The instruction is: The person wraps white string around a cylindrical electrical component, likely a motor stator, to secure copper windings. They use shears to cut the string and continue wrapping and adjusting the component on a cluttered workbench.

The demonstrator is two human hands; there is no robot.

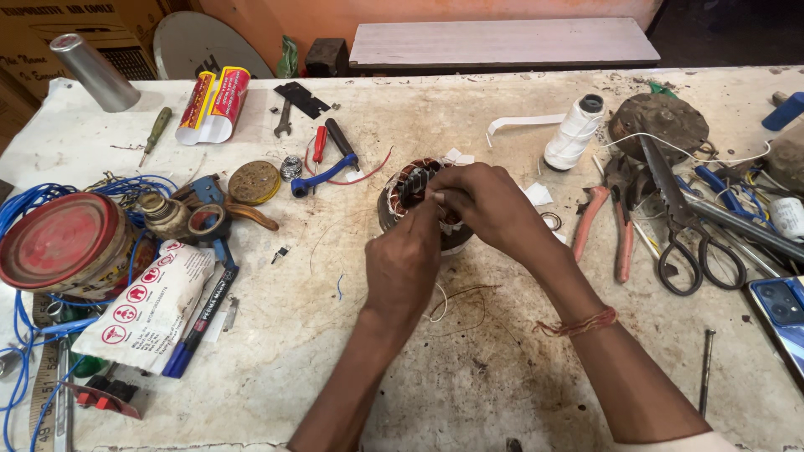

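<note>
A round motor stator (404, 189) with copper windings stands on the worn white workbench (469, 368) at its middle. My right hand (481, 203) reaches over its top from the right, fingers pinched at the windings. My left hand (404, 266) comes up from below and pinches at the same spot on the near rim. What the fingertips hold is hidden between the hands. A thin white wire (440, 303) trails on the bench beneath my left wrist.
Pliers (621, 219), black scissors (688, 228) and a white thread spool (574, 131) lie to the right, a phone (780, 308) at the right edge. On the left are a red tin (63, 244), blue wires (25, 201), a marker (199, 322), screwdrivers (319, 144) and a printed packet (151, 305).
</note>
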